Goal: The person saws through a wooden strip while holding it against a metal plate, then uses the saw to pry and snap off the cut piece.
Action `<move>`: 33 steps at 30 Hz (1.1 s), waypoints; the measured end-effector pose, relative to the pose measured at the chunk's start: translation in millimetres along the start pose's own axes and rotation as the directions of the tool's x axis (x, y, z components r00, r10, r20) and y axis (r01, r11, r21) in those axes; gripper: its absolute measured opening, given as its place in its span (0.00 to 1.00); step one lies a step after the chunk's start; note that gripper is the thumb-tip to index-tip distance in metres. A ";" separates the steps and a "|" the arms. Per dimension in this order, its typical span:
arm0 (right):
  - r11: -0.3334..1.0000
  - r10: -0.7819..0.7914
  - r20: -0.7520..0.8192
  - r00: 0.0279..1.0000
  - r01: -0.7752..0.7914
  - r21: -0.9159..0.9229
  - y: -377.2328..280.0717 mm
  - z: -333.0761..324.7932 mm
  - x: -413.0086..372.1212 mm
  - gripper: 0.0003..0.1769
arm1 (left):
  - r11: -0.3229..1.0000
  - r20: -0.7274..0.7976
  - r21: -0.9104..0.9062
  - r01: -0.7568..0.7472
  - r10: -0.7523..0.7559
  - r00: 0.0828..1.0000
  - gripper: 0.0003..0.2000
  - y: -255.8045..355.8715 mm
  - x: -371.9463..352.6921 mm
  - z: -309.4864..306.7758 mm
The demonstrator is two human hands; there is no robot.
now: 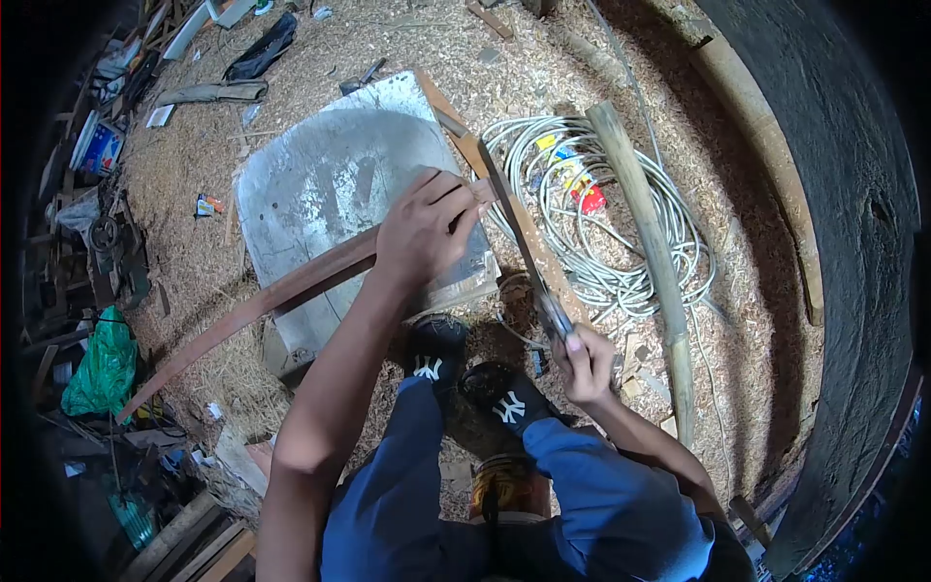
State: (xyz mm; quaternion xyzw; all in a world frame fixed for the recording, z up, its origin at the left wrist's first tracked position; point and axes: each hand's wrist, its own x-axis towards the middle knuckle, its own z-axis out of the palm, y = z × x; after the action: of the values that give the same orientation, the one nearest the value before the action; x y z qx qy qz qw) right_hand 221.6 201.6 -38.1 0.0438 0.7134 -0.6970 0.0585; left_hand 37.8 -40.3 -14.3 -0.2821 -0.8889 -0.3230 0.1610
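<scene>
My left hand (424, 228) is closed around a long reddish-brown wooden strip (262, 303) and presses it onto a worn metal-covered board (291, 228). The strip runs from the lower left, up across the board, and its end shows just past my fingers. My right hand (584, 364) grips the handle of a handsaw, its long dark blade (519, 228) pointing up and away. The blade lies against or very close to the strip's end; its teeth are too small to make out.
Coiled pale cable (621, 276) lies right of the board, with a wooden pole (648, 218) across it. A dark beam (834, 242) lines the right side. Wood shavings cover the ground. A green bag (100, 364) and scrap fill the left. My shoes (495, 388) stand before the board.
</scene>
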 end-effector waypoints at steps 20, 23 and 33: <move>0.996 0.042 -0.013 0.999 -0.041 0.076 -3.8 14.6 29.7 0.28 | 1.000 0.014 -0.023 0.003 -0.003 1.000 0.05 -5.5 -3.6 2.1; 0.999 0.022 -0.024 0.999 -0.021 0.042 0.9 5.2 -12.0 0.26 | 1.000 0.013 -0.022 -0.006 0.006 1.000 0.05 -8.4 -1.2 0.9; 0.996 -0.006 -0.092 0.996 0.014 0.092 7.2 21.2 25.6 0.23 | 1.000 0.009 0.007 -0.013 0.013 1.000 0.04 -5.1 -1.0 0.3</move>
State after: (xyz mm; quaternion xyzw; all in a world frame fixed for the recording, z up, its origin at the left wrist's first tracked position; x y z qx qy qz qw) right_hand 197.9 180.1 -49.4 0.0750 0.6825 -0.7267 0.0200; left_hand 35.5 -43.7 -17.4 -0.2887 -0.8889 -0.3178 0.1601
